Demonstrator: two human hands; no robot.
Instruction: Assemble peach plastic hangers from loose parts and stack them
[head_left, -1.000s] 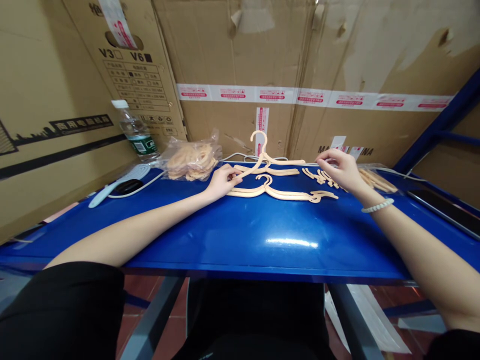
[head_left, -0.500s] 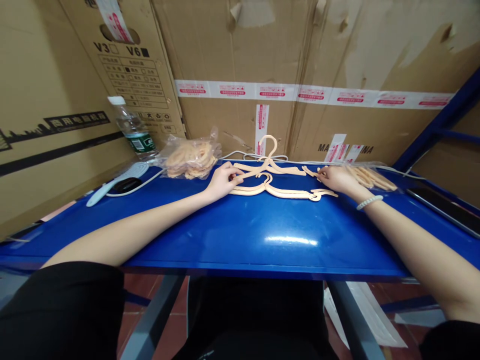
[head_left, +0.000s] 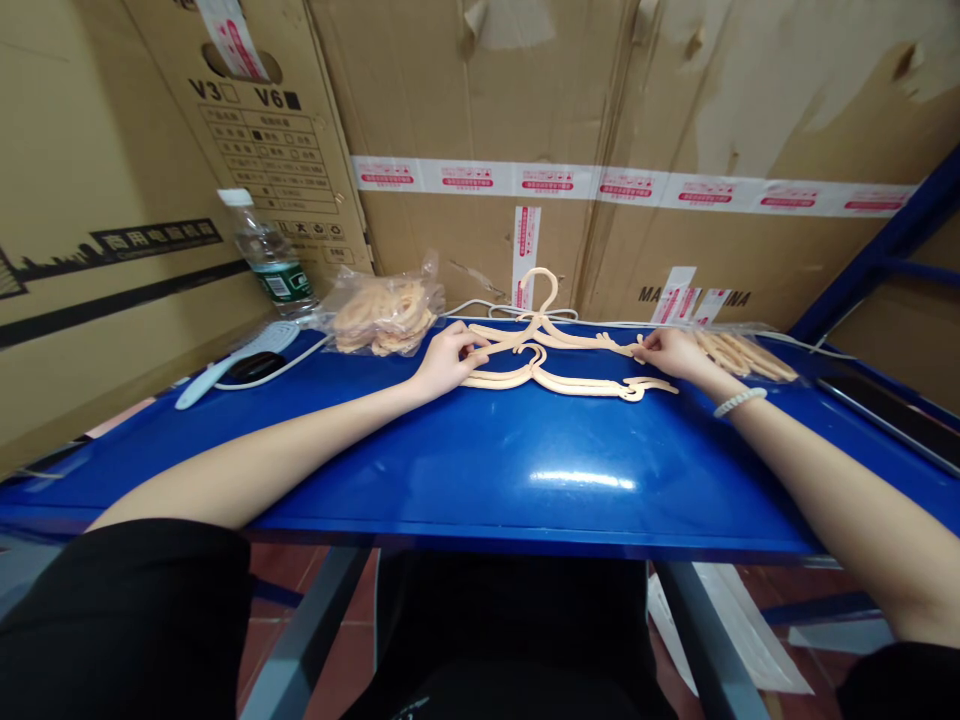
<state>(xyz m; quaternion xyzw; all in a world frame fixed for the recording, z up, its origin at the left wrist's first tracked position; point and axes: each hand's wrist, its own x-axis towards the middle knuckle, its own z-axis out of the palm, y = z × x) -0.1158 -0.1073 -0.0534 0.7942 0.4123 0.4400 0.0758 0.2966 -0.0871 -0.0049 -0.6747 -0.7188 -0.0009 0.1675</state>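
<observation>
On a blue table (head_left: 420, 460) before taped cardboard (head_left: 450, 235), pinches one arm of a beige clothes hanger (head_left: 535, 322) in fingers of the left hand (head_left: 442, 365), among similar hangers (head_left: 577, 386), with fingertips of the right hand (head_left: 673, 355) bunched near its other end, though cannot tell around what.

Loose black sleeves are worn, short and wide; the left sleeve (head_left: 127, 620) is ended near the elbow, below the left corner of the counter (head_left: 465, 470), and of the right sleeve (head_left: 900, 685) only a small part is shown. Both forearms are left bare. The right wrist is circled by 1 bracelet (head_left: 740, 402) of small, rounded, whitish beads. Beyond the counter's front edge, black clothing (head_left: 510, 640) is seen, marked low down by 1 small pale marking (head_left: 421, 706), too small to be read.
</observation>
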